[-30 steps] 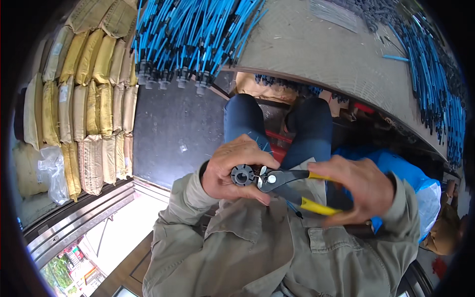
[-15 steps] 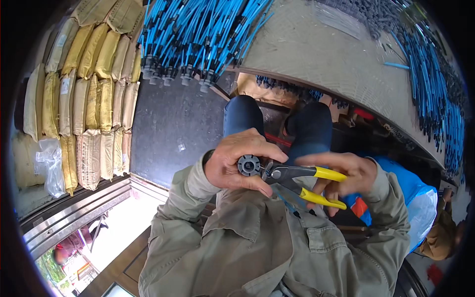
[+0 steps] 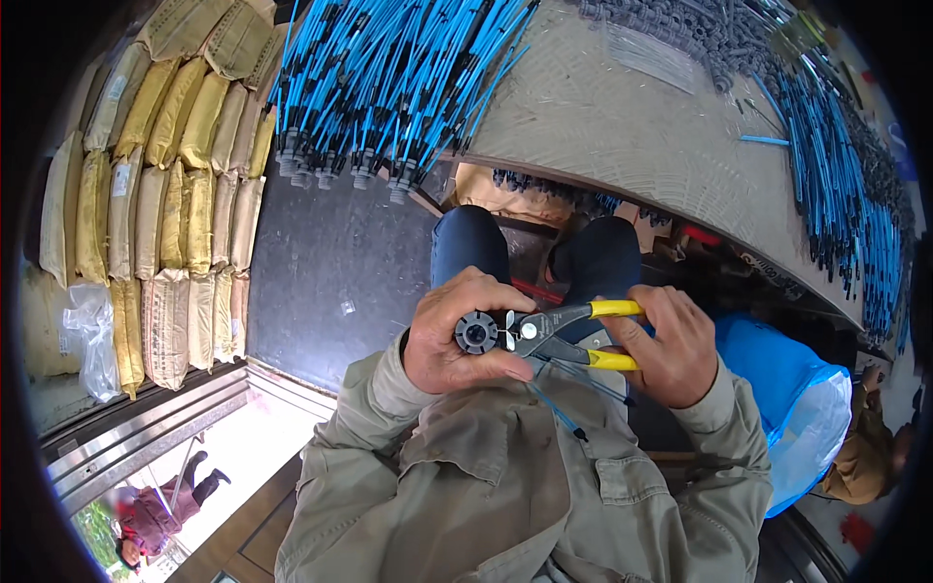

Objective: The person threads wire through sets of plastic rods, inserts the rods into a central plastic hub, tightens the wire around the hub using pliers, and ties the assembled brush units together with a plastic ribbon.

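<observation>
My left hand point(image 3: 434, 335) is closed round a dark grey, round plastic fitting point(image 3: 476, 332) with a slotted rim and a hole in its middle. Black pliers with yellow grips point(image 3: 562, 317) sit in my right hand point(image 3: 675, 348), its fingers and thumb wrapped on the two handles. The jaws touch or lie right beside the fitting, between my left thumb and forefinger; whether they bite on it I cannot tell. Below the pliers, thin blue tubes with black ends point(image 3: 557, 410) lie over my lap.
Ahead, a worktable point(image 3: 622, 121) bears heaps of blue tubes point(image 3: 389, 87) with grey ends, and more at the right. Stacked tan and yellow bags point(image 3: 146, 214) stand at left. A blue plastic sack point(image 3: 773, 374) is by my right arm, another person point(image 3: 855, 476) beyond it.
My right hand has shifted a little and its blur is gone. The pliers' handles stand closer together and lie more level. More of the blue tube over my lap shows.
</observation>
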`<state>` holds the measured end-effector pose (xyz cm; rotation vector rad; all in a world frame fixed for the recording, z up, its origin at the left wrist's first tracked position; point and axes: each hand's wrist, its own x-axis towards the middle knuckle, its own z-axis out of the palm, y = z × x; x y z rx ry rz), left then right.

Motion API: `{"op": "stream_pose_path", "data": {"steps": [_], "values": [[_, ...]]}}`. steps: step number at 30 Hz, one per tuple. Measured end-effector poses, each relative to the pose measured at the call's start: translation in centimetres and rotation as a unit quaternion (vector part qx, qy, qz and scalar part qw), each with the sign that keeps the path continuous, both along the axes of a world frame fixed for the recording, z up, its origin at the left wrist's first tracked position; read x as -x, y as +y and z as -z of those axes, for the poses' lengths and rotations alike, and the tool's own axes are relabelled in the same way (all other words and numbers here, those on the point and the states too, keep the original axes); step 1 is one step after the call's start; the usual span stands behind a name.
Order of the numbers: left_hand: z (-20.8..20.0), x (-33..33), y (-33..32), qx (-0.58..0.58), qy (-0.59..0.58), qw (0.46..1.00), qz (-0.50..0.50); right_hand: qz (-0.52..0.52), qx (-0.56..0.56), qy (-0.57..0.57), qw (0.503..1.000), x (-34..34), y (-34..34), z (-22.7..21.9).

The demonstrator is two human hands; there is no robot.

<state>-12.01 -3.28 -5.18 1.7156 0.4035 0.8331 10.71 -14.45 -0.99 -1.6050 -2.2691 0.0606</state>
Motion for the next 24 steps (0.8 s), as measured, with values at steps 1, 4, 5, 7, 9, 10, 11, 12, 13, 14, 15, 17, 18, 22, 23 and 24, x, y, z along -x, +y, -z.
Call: {"op": "stream_pose_path", "data": {"steps": [1,4,5,7,9,10,11,12,13,14,15,17,18,22,23,24], "values": [[0.0,0.0,0.0,0.003,0.001,1.0,-0.004,-0.017,-0.004,-0.007,1.0,-0.3,0.1,0.1],[-0.2,0.2,1.3,-0.07,-0.014,0.995,0.063,-0.063,0.069,-0.012,0.996,-1.3,1.1,-3.8],[-0.1,0.3,1.5,-0.07,-0.01,0.996,0.059,-0.086,0.101,-0.014,0.991,-1.6,1.5,-4.4],[0.0,-0.1,1.6,-0.062,-0.015,0.995,0.082,-0.123,0.21,0.088,0.966,-2.5,2.1,-4.0],[-0.1,-0.3,1.8,-0.06,-0.021,0.994,0.085,-0.182,0.415,0.275,0.848,-3.4,2.5,-3.7],[-0.1,-0.4,1.8,-0.06,-0.035,0.992,0.102,-0.186,0.417,0.27,0.848,-3.4,2.2,-3.0],[-0.1,-0.5,1.8,-0.061,-0.048,0.99,0.12,-0.143,0.557,0.406,0.71,-3.2,1.5,-1.7],[-0.1,-0.5,2.0,-0.065,-0.061,0.987,0.134,-0.092,0.665,0.515,0.532,-2.8,1.0,-0.4],[-0.1,-0.6,2.1,-0.071,-0.06,0.988,0.125,-0.099,0.667,0.508,0.535,-2.3,0.4,0.9],[0.0,-0.7,2.5,-0.057,-0.066,0.986,0.143,-0.13,0.643,0.581,0.482,-1.4,-0.4,2.1],[0.1,-0.6,2.7,-0.043,-0.069,0.984,0.159,-0.162,0.616,0.646,0.421,-0.5,-1.0,3.1],[0.3,-0.4,2.9,-0.034,-0.068,0.983,0.166,-0.165,0.61,0.67,0.389,1.4,-2.0,4.0],[0.4,-0.3,2.7,-0.014,-0.078,0.983,0.167,-0.158,0.6,0.699,0.356,2.2,-2.5,4.3],[0.9,-0.2,2.7,0.044,-0.106,0.977,0.178,-0.137,0.549,0.732,0.379,3.0,-2.7,5.1],[1.0,-0.3,3.0,0.062,-0.111,0.974,0.19,-0.128,0.525,0.737,0.406,3.1,-2.8,5.3],[1.0,-0.2,3.0,0.081,-0.116,0.969,0.203,-0.128,0.526,0.736,0.407,3.3,-2.7,5.6]]}}
